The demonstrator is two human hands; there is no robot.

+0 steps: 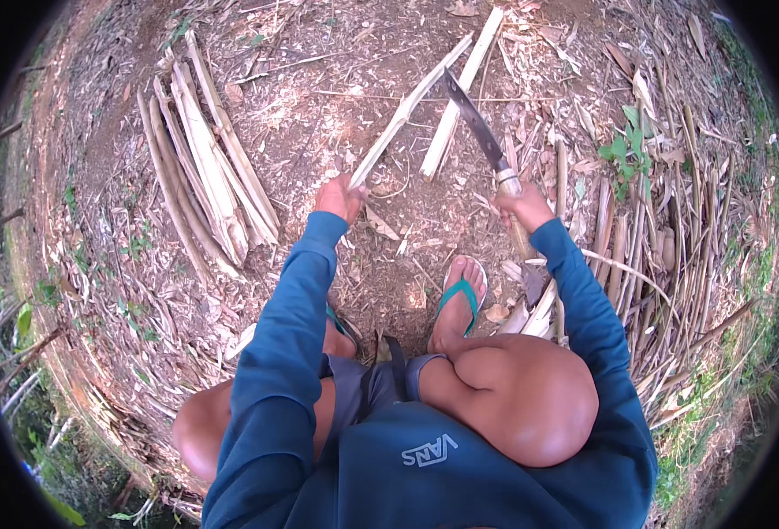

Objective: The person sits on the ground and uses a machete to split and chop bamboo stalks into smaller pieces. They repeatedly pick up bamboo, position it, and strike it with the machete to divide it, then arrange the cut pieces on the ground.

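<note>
Nearest the lens, a bare bent knee point(517, 401) and blue sleeves lead out to the hands. The left hand point(341, 196) is closed round the near end of a long pale split bamboo strip point(407, 110), which slants up and away over the dirt. The right hand point(523, 207) grips the handle of a long dark-bladed machete point(476, 119), its tip meeting the strip. The strip looks light, stiff and splintery-edged; hold it low, clear of the blade. A bundle of pale bamboo slats point(204, 167) lies to the left.

Blue long sleeves point(283, 353), grey shorts point(367, 388), teal-strapped sandals point(462, 295).
</note>
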